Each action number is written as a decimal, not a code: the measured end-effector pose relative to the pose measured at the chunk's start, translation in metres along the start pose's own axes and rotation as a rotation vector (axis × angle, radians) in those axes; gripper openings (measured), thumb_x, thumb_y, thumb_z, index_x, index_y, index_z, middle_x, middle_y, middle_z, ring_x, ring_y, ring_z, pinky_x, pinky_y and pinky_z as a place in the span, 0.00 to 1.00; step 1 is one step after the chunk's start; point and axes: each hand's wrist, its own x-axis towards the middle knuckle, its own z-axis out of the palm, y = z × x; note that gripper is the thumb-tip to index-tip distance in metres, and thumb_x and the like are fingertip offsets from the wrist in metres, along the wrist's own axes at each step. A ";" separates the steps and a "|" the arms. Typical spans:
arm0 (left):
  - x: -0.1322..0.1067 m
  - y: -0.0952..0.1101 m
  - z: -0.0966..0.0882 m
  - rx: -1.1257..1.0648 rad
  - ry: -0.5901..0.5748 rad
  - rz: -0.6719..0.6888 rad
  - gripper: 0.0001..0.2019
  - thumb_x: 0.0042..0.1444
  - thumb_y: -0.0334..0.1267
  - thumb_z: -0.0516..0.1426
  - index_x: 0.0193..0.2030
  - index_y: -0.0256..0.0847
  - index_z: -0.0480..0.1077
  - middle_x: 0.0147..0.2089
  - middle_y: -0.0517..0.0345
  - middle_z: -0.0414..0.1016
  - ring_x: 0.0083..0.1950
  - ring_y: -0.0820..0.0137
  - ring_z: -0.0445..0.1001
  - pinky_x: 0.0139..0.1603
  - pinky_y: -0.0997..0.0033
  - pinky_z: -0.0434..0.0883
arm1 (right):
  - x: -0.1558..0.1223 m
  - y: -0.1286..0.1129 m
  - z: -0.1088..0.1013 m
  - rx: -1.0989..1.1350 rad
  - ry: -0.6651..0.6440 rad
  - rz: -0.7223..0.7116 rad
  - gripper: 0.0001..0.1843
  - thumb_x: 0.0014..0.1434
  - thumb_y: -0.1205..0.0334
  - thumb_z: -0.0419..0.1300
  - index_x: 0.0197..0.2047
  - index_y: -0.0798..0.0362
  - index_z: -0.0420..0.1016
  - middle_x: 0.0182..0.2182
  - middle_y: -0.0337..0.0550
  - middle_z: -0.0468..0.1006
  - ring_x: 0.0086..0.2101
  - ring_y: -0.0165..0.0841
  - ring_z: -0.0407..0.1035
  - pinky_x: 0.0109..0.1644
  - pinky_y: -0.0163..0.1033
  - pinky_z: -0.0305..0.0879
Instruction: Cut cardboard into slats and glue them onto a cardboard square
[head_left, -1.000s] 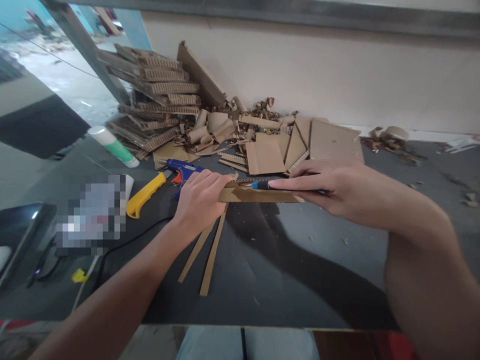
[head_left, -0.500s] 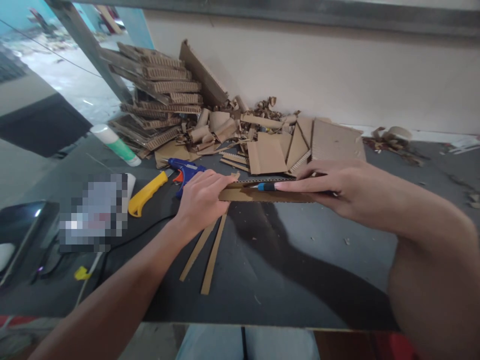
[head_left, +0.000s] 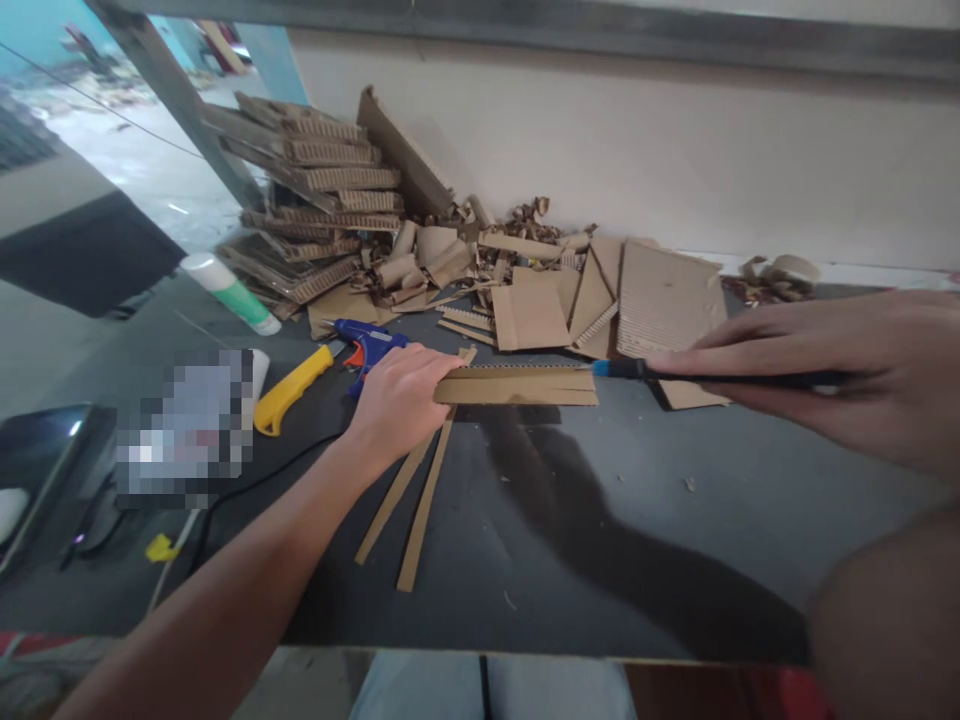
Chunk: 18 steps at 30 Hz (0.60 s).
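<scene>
My left hand (head_left: 405,395) is closed on the left end of a narrow folded cardboard piece (head_left: 517,388), held just above the dark table. The corrugated edge of this piece shows along its top, and a lengthwise line runs across its face. In my right hand (head_left: 795,365) is a slim black craft knife (head_left: 630,370) with a blue collar, lying level. The knife's front end is at the upper right corner of the cardboard piece; whether it touches cannot be made out. Two thin cardboard strips (head_left: 424,510) lie below my left hand.
Behind my left hand are a blue glue gun (head_left: 367,340) and a yellow-handled cutter (head_left: 292,390). A white-green tube (head_left: 232,293) stands tilted at left. Cardboard scraps (head_left: 532,310) and stacked corrugated panels (head_left: 330,165) fill the back. A black cable (head_left: 277,468) crosses the left side.
My right hand has drawn the craft knife to the right, from the middle of the cardboard piece to its right end. My left hand has stayed nearly in place.
</scene>
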 end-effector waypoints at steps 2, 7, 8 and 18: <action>0.000 0.003 0.000 0.007 0.002 0.009 0.13 0.53 0.29 0.58 0.44 0.37 0.78 0.39 0.51 0.82 0.42 0.59 0.78 0.45 0.61 0.72 | 0.016 -0.021 0.003 0.060 -0.019 -0.110 0.21 0.69 0.57 0.52 0.61 0.26 0.70 0.48 0.35 0.81 0.38 0.34 0.76 0.39 0.38 0.68; 0.000 0.004 -0.004 0.000 0.020 0.048 0.10 0.58 0.30 0.56 0.44 0.38 0.77 0.38 0.52 0.82 0.40 0.61 0.77 0.42 0.63 0.70 | 0.053 -0.051 0.023 0.066 -0.061 -0.212 0.25 0.69 0.67 0.51 0.62 0.31 0.70 0.40 0.42 0.80 0.32 0.33 0.71 0.34 0.37 0.61; 0.000 0.003 -0.004 -0.001 0.021 0.051 0.10 0.58 0.30 0.56 0.44 0.38 0.77 0.38 0.52 0.82 0.40 0.61 0.77 0.42 0.63 0.70 | 0.056 -0.052 0.027 0.071 -0.062 -0.207 0.26 0.68 0.67 0.51 0.63 0.31 0.70 0.41 0.42 0.80 0.33 0.34 0.72 0.35 0.37 0.62; 0.000 0.005 -0.006 -0.034 0.026 0.063 0.12 0.57 0.28 0.54 0.45 0.38 0.76 0.38 0.52 0.81 0.41 0.62 0.77 0.42 0.64 0.71 | 0.056 -0.049 0.028 0.111 -0.144 -0.117 0.27 0.67 0.69 0.51 0.63 0.32 0.70 0.47 0.43 0.80 0.41 0.37 0.74 0.42 0.40 0.68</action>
